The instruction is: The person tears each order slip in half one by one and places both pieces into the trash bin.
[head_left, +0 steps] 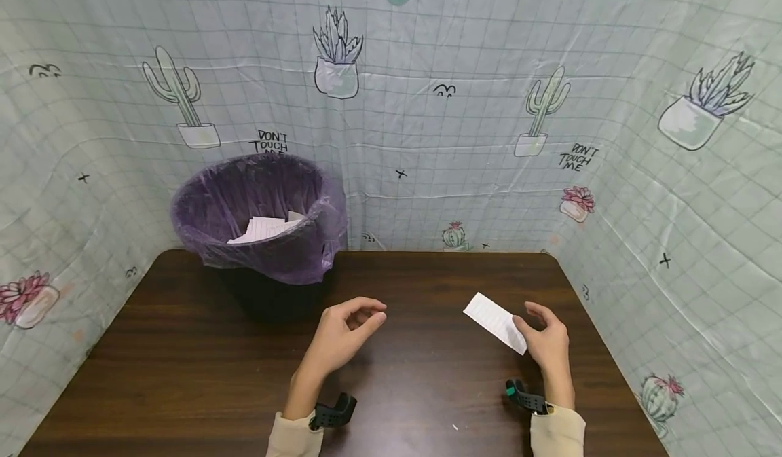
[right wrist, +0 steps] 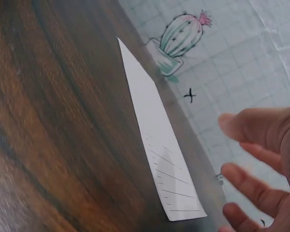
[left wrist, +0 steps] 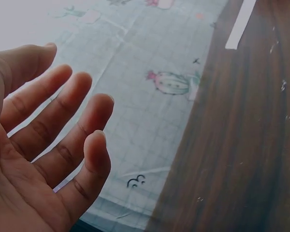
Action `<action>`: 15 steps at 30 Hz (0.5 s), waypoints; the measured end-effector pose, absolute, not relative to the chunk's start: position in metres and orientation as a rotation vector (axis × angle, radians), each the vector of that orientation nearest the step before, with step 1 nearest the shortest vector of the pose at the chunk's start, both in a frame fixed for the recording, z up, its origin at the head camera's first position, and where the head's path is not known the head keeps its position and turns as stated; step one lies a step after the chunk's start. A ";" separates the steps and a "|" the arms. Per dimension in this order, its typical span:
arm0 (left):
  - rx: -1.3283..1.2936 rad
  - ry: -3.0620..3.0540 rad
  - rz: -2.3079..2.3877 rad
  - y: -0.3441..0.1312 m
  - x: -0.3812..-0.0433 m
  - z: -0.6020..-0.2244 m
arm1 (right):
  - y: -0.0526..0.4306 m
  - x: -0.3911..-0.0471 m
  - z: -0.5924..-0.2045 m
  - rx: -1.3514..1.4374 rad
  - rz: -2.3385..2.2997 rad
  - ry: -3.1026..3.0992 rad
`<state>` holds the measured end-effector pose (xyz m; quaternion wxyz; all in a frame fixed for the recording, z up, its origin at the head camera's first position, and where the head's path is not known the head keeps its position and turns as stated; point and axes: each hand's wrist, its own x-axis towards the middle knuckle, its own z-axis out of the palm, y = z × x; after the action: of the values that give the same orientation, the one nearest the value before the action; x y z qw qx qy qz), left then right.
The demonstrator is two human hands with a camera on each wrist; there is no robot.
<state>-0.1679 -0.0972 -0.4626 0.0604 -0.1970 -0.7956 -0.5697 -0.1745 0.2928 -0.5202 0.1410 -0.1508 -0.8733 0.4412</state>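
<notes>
A lined white slip of paper (head_left: 493, 321) lies on the right half of the brown table, with a crease across it in the right wrist view. Just to its right is my right hand (head_left: 548, 341), thumb and fingers bent and spread apart. The right wrist view shows a gap between these fingertips and the paper slip (right wrist: 152, 130). My left hand (head_left: 342, 335) hovers near the table's middle, in front of the bin. Its fingers are relaxed and slightly curved around nothing, as the left wrist view shows.
A black bin with a purple liner (head_left: 330, 223) stands at the back left, holding white papers (head_left: 263, 228). The wooden table (head_left: 415, 375) meets a cactus-printed cloth (head_left: 403, 131) at the back and sides. Black camera bands sit on both wrists.
</notes>
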 end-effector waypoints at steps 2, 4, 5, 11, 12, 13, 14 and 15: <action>-0.619 -2.417 -1.723 -0.095 -0.167 -0.465 | 0.293 -0.175 -0.522 -0.457 1.263 -2.556; -0.638 -2.429 -1.714 -0.093 -0.167 -0.466 | 0.293 -0.175 -0.525 -0.448 1.228 -2.600; -0.647 -2.431 -1.710 -0.093 -0.167 -0.467 | 0.292 -0.175 -0.525 -0.437 1.197 -2.624; -0.690 -2.475 -1.692 -0.088 -0.168 -0.471 | 0.288 -0.176 -0.527 -0.397 1.060 -2.748; -0.694 -2.485 -1.690 -0.087 -0.167 -0.472 | 0.287 -0.177 -0.526 -0.388 1.058 -2.768; -0.693 -2.493 -1.685 -0.087 -0.166 -0.472 | 0.286 -0.177 -0.525 -0.367 1.052 -2.788; -0.692 -2.499 -1.682 -0.087 -0.166 -0.472 | 0.286 -0.178 -0.525 -0.340 1.046 -2.805; -0.689 -2.506 -1.679 -0.086 -0.165 -0.472 | 0.285 -0.179 -0.524 -0.311 1.040 -2.821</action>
<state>-0.1650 -0.0863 -0.4725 0.0239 -0.2228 -0.8096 -0.5425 -0.1788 0.2849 -0.5238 0.0597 -0.1026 -0.9316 0.3434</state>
